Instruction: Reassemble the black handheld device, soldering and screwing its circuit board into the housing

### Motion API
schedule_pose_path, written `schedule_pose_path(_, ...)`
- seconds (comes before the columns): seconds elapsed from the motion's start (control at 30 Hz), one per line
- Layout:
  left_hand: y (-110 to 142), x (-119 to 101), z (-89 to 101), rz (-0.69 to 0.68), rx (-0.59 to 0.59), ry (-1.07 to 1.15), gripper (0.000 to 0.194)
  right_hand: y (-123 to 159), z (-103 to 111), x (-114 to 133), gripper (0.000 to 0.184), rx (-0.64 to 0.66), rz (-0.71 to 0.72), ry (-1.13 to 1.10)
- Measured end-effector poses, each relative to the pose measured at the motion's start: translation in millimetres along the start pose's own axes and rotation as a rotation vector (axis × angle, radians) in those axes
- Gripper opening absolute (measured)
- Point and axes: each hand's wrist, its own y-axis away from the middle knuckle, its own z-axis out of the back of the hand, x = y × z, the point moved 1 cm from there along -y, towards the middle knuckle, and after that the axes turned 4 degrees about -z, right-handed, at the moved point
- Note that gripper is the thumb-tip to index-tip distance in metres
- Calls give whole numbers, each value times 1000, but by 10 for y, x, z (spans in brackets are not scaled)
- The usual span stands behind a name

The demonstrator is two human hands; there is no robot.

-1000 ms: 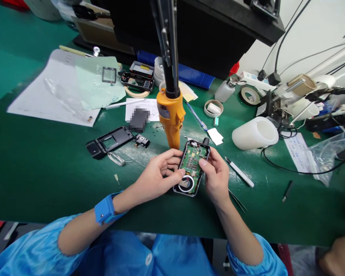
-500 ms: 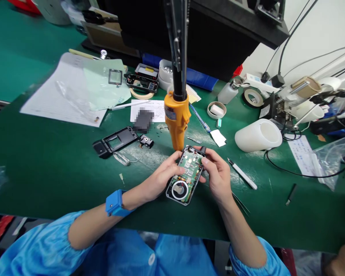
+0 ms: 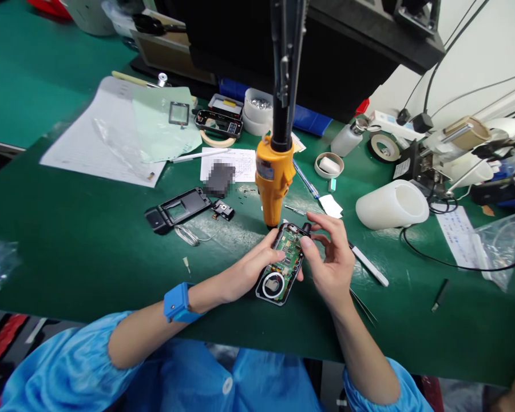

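My left hand is closed around the left side of an opened handheld device, its thumb over the green circuit board and fingertips showing past the far edge. The device has a black rim, a white ring around a round part at its lower end, and a black stub at the top right corner. My right hand is at the upper right edge, fingers apart, thumb at the rim and index finger near the stub. An orange electric screwdriver hangs tip down just above the device. Tweezers lie beside my right wrist.
To the left lie a black back housing, a small black module and a coiled wire. A white-handled knife and a white cylinder are at right. Papers and a front housing sit further back.
My right hand's fingers have loosened and spread away from the device's upper right corner. The left hand keeps its hold. The whole view has shifted slightly.
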Motion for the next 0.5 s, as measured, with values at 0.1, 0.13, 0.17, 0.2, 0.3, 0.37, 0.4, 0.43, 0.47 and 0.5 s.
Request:
schedule_pose_path(0.1, 20, -7, -10, 35, -23, -78, 63, 4, -10, 11, 31, -3, 95, 112)
schedule_pose_path(0.13, 25, -7, -17, 42, -27, -88, 62, 5, -11, 10, 27, -9, 111, 139)
schedule_pose_path(0.17, 27, -6, -25, 45, -29, -92, 63, 6, -13, 7, 23, -14, 122, 158)
schedule_pose_path(0.2, 26, -4, -30, 43, -31, -91, 65, 8, -14, 5, 20, -19, 132, 169)
schedule_pose_path(0.3, 17, 8, -32, 24, -31, -80, 69, 10, -15, 7, 17, -41, 160, 181)
schedule_pose_path(0.37, 14, 17, -23, 23, -13, -65, 68, 8, -10, 21, 18, -71, 160, 184)
schedule_pose_path(0.4, 17, 21, -18, 26, 6, -57, 68, 7, -5, 34, 18, -90, 159, 180)
schedule_pose_path(0.43, 23, 23, -15, 25, 26, -51, 68, 8, 1, 50, 19, -104, 164, 167)
schedule_pose_path(0.47, 34, 24, -14, 18, 41, -48, 69, 13, 7, 71, 18, -114, 177, 145)
schedule_pose_path(0.5, 48, 21, -15, 3, 51, -46, 70, 21, 13, 96, 18, -110, 206, 114)
